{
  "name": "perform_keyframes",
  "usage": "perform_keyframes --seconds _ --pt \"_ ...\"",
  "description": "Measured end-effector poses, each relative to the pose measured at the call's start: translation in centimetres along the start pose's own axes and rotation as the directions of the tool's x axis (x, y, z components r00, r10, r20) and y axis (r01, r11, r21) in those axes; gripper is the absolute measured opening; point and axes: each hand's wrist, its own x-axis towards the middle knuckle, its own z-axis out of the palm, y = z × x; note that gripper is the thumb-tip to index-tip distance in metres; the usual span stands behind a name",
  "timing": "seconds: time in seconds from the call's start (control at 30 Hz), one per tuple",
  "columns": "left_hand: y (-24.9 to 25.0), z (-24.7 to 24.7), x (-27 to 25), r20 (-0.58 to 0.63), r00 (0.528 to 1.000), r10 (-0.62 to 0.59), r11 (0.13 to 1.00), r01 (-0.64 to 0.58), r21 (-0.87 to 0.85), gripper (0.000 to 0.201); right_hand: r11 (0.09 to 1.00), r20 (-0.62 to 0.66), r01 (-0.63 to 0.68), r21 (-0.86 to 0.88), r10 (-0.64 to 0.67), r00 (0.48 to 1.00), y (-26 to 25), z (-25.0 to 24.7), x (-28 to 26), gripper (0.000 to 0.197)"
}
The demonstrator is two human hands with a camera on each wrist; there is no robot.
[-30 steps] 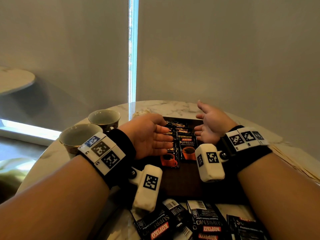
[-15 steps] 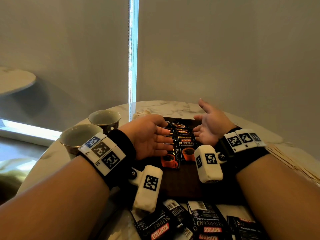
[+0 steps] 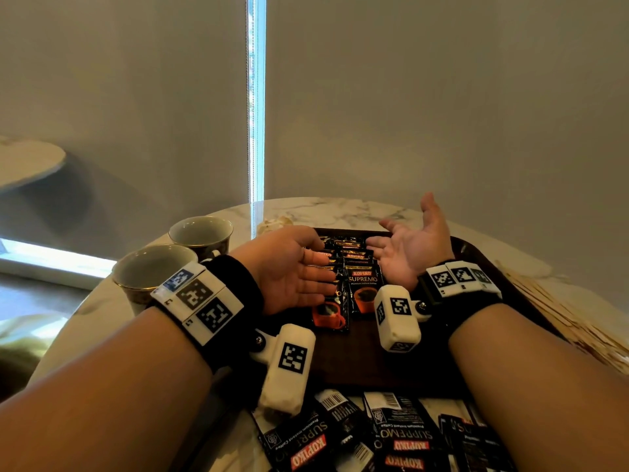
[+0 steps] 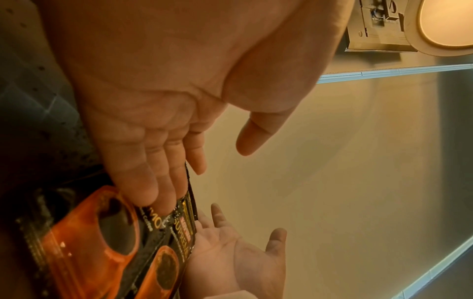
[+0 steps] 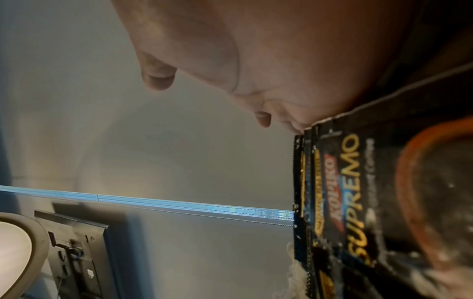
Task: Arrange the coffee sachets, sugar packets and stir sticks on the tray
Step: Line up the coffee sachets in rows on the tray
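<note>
Evidently we are squaring up the overlapped rows of glossy black coffee sachets [image 3: 354, 267] printed with orange cups, which lie on the dark brown rectangular tray [image 3: 360, 362]. Our left hand [image 3: 289, 267] and right hand [image 3: 408, 247] flank them, palms facing, fingers straight and grasping nothing, likely to press the edges into line. More black sachets [image 3: 384, 434] lie loose on the white marble table [image 3: 326, 209] just before the tray; pale wooden stir sticks [image 3: 558, 311] wait at its right.
</note>
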Motion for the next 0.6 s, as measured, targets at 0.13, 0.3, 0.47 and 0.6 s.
perform_keyframes --seconds 0.13,0.3,0.47,0.6 --pt "0.0 0.1 -0.1 -0.009 1.0 0.008 1.0 -0.008 0.0 0.027 1.0 0.032 -0.007 0.018 0.007 0.999 0.3 0.2 0.0 0.119" --pt "0.1 0.0 -0.3 -0.014 1.0 0.016 1.0 -0.017 -0.02 0.026 1.0 0.017 0.008 0.008 -0.008 1.0 0.4 -0.1 0.2 0.119" --pt "0.2 0.1 -0.5 -0.018 0.998 0.056 0.996 -0.057 -0.064 0.024 0.996 -0.048 0.09 -0.018 -0.091 0.995 -0.4 -0.1 0.1 0.115" --pt "0.5 0.0 -0.7 -0.041 0.994 0.097 0.989 -0.101 -0.106 0.023 0.989 -0.116 0.149 0.014 -0.147 0.982 -2.2 0.4 -0.8 0.104"
